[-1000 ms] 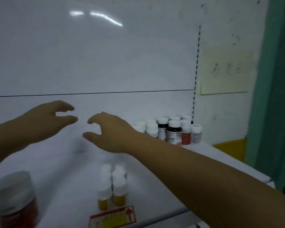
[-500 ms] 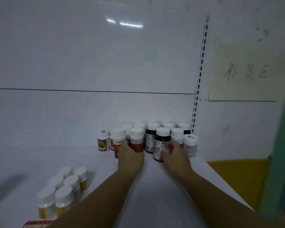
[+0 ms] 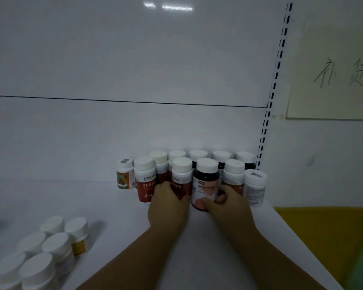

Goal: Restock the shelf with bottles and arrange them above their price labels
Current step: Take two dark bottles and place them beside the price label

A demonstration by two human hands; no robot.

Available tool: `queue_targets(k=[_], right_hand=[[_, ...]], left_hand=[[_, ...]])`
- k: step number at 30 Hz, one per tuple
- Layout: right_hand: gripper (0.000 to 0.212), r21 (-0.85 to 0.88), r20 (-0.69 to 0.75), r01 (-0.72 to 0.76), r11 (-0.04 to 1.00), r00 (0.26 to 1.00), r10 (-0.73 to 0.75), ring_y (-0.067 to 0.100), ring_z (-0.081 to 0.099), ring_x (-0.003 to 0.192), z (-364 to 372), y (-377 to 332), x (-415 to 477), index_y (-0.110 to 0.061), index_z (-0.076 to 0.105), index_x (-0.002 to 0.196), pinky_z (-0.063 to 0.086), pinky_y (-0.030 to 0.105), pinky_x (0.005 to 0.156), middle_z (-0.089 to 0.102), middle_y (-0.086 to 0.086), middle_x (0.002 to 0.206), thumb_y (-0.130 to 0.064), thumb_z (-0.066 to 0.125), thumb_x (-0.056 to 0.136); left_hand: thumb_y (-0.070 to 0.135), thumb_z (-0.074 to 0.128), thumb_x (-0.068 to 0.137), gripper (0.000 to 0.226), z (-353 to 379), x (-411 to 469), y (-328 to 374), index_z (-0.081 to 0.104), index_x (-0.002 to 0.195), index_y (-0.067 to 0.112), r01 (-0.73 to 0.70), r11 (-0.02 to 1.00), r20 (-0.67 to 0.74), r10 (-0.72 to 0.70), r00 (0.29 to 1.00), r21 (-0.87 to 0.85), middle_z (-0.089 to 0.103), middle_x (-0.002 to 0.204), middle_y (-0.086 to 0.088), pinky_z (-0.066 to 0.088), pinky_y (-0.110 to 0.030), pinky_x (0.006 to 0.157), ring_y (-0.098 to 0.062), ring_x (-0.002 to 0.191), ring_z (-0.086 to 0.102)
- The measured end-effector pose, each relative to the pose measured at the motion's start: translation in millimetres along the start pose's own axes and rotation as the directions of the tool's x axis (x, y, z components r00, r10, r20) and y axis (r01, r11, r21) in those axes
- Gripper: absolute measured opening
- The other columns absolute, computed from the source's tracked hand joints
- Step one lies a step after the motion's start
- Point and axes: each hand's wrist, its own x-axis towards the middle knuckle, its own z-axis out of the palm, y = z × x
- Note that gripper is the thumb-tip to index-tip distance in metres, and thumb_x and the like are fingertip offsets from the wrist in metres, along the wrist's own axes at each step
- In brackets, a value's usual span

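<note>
A cluster of white-capped bottles stands at the back right of the white shelf [image 3: 113, 206]. My left hand [image 3: 168, 206] is wrapped around a red-labelled bottle [image 3: 181, 176] in the front row. My right hand [image 3: 228, 204] grips a dark bottle with a pink and white label [image 3: 205, 181] beside it. Another red-labelled bottle [image 3: 145, 181] stands just left of my left hand, and a small orange-labelled bottle [image 3: 125, 174] stands at the cluster's left end.
Several small yellow bottles with white caps [image 3: 50, 248] stand grouped at the front left. A white bottle [image 3: 255, 187] ends the cluster on the right. A slotted upright [image 3: 275, 80] and a paper sign [image 3: 331, 76] are on the back wall. A yellow surface [image 3: 327, 237] lies right of the shelf.
One second ago both hands hovered open over the shelf's left part. The view has since swung right and both hands have reached the back cluster and closed on bottles there.
</note>
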Motion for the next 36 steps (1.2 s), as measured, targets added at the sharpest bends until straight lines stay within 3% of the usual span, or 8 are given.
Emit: queue_targets(k=[2,7,11,15,19,25,29,36], right_hand=[[0.037,0.038,0.001,-0.017,0.999,1.0,0.017,-0.002,0.049,0.069,-2,0,0,-0.019,0.059,0.108,0.033,0.009,0.057,0.054,-0.018,0.08,-0.028,0.074,0.075],[0.046,0.126,0.019,-0.048,0.991,0.999,0.046,0.002,0.048,0.079,-1,-1,-2,-0.022,0.047,0.1,0.033,0.007,0.06,0.052,-0.01,0.095,-0.028,0.08,0.069],[0.051,0.12,-0.004,-0.011,0.993,1.0,0.012,-0.005,0.047,0.071,-2,-1,-2,-0.025,0.045,0.113,0.034,0.008,0.059,0.05,-0.019,0.085,-0.03,0.077,0.072],[0.039,0.05,-0.004,0.047,0.998,0.999,-0.047,-0.007,0.045,0.065,-3,-4,-5,-0.031,0.05,0.101,0.031,0.011,0.055,0.046,-0.023,0.074,-0.043,0.074,0.073],[0.052,0.246,-0.027,0.034,0.969,0.999,-0.028,0.005,0.054,0.094,-3,-11,-4,-0.023,0.049,0.119,0.042,0.021,0.08,0.054,-0.016,0.101,-0.039,0.073,0.075],[0.044,0.33,-0.08,0.131,0.935,0.991,-0.11,0.009,0.05,0.11,-5,-12,-2,-0.034,0.042,0.123,0.044,0.029,0.091,0.051,-0.014,0.115,-0.039,0.062,0.084],[0.038,0.35,-0.077,0.121,0.929,0.992,-0.1,0.016,0.058,0.107,-8,-12,-4,-0.023,0.052,0.117,0.05,0.036,0.09,0.061,-0.005,0.112,-0.04,0.062,0.084],[0.019,0.399,-0.083,0.153,0.904,0.988,-0.131,0.009,0.062,0.084,-17,-46,-24,-0.026,0.054,0.095,0.046,0.02,0.064,0.063,-0.012,0.088,-0.041,0.06,0.084]], left_hand=[[0.032,0.071,0.079,0.034,-2,2,-2,0.049,0.101,0.018,0.022,0.995,0.034,-0.018,0.999,-0.102,0.058,0.103,0.004,0.049,-0.032,0.082,-0.016,0.095,0.058],[0.014,0.075,0.076,0.055,-6,7,-2,0.046,0.123,0.013,-0.006,0.962,0.092,0.032,0.995,-0.274,0.054,0.107,0.007,0.043,-0.026,0.085,-0.01,0.098,0.053],[0.024,0.075,0.068,0.053,-5,6,-2,0.057,0.117,0.015,-0.055,0.97,0.069,0.073,0.995,-0.237,0.063,0.112,-0.002,0.052,-0.04,0.092,-0.019,0.103,0.061],[0.011,0.074,0.072,0.047,-11,2,1,0.051,0.114,0.011,-0.046,0.94,0.097,0.083,0.992,-0.337,0.059,0.104,0.003,0.047,-0.027,0.079,-0.014,0.096,0.059],[0.005,0.072,0.074,0.054,-15,-4,2,0.047,0.119,0.02,-0.068,0.883,0.177,0.167,0.97,-0.465,0.063,0.105,0.006,0.055,-0.032,0.084,-0.013,0.098,0.063],[0.017,0.064,0.088,0.048,-24,-20,18,0.043,0.128,0.031,-0.16,0.771,0.134,0.303,0.944,-0.616,0.055,0.112,0.028,0.047,-0.003,0.073,0.022,0.094,0.056],[0.025,0.062,0.089,0.028,-31,-29,23,0.052,0.109,0.042,-0.141,0.8,0.146,0.274,0.951,-0.583,0.06,0.103,0.028,0.05,-0.007,0.071,0.018,0.091,0.059],[0.035,0.074,0.078,0.024,-92,-22,52,0.06,0.093,0.022,-0.107,0.958,0.27,0.18,0.946,-0.266,0.063,0.089,0.009,0.05,-0.016,0.064,-0.006,0.084,0.064]])
